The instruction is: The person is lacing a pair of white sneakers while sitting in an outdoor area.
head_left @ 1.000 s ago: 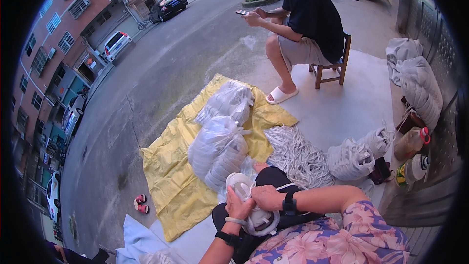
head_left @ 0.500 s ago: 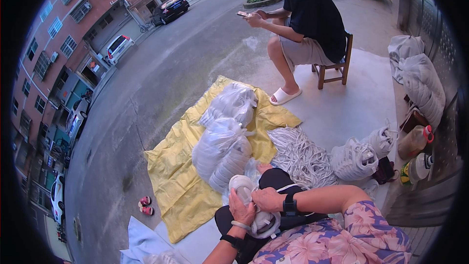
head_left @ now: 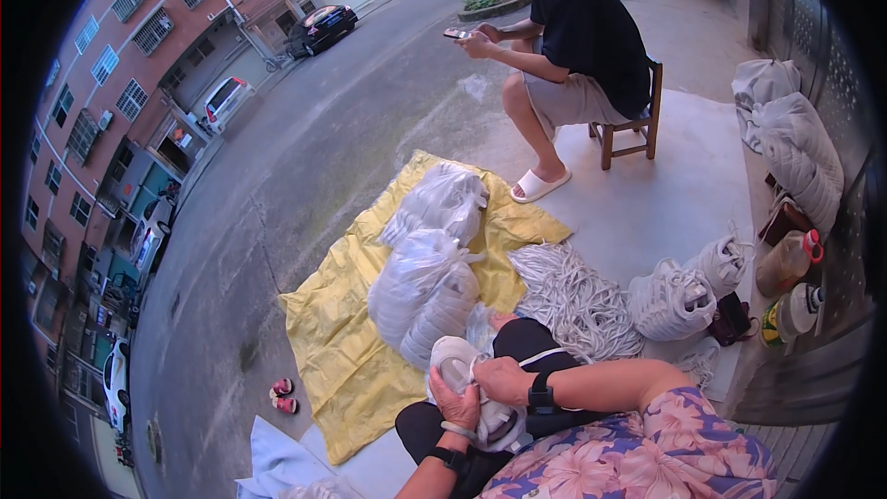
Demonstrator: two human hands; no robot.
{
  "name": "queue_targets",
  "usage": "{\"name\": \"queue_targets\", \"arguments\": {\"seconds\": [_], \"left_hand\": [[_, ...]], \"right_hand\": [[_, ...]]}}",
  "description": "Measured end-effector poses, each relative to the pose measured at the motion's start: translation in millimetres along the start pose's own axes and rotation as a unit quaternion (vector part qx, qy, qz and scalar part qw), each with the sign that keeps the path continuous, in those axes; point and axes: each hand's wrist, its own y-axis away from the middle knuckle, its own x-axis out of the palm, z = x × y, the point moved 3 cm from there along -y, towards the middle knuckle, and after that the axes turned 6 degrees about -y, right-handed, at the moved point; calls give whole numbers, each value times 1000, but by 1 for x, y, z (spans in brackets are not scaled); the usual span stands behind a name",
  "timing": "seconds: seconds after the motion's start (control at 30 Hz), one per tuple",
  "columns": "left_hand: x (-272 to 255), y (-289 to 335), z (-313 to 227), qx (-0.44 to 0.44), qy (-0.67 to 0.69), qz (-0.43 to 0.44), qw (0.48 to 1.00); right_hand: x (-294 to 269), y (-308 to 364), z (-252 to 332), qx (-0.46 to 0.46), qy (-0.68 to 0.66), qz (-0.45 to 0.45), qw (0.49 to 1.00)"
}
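Observation:
A white shoe point(head_left: 453, 358) is held over my dark-trousered lap, its toe pointing away from me. My left hand point(head_left: 455, 404) grips its left side, fingers closed around it. At the upper part of the shoe, my right hand point(head_left: 504, 380) is closed in a pinch. From beside that hand a white shoelace point(head_left: 543, 357) runs off to the right across my leg; its end in my fingertips is hidden. More white shoe material point(head_left: 502, 429) rests on my lap under my wrists. Just beyond my knees lies a heap of loose white shoelaces point(head_left: 577, 300).
Plastic bags of white shoes point(head_left: 423, 291) sit on a yellow sheet point(head_left: 337, 351). Stacked white shoes point(head_left: 672, 300) and bottles point(head_left: 788, 314) stand at right, near bulging bags point(head_left: 795, 152) by the wall. A person point(head_left: 591, 46) sits on a wooden chair with a phone. Small red shoes point(head_left: 284, 395) lie left.
The view has shifted slightly. My right hand has moved a little nearer the left one at the shoe; both keep their hold.

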Motion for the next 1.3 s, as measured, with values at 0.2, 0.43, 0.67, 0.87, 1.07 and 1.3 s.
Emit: {"name": "queue_targets", "arguments": {"seconds": [0.2, 0.43, 0.67, 0.87, 1.07, 1.3], "left_hand": [[0, 10, 11, -31, 12, 26, 999], [-3, 4, 0, -55, -94, 73, 991], [-17, -8, -30, 47, -231, 0, 972], [-28, -11, -38, 114, -263, -2, 958], [-25, -10, -61, 254, -295, 29, 921], [-16, -4, -56, 329, -338, 83, 878]], "right_hand": [[14, 7, 3, -1, 6, 44, 999], [12, 10, -16, -57, -17, -2, 998], [9, 0, -31, -59, -46, 8, 997], [12, 0, -23, -39, -58, 9, 997], [10, 4, -23, -55, -52, 21, 997], [11, 7, -23, -79, -67, 65, 993]]}}
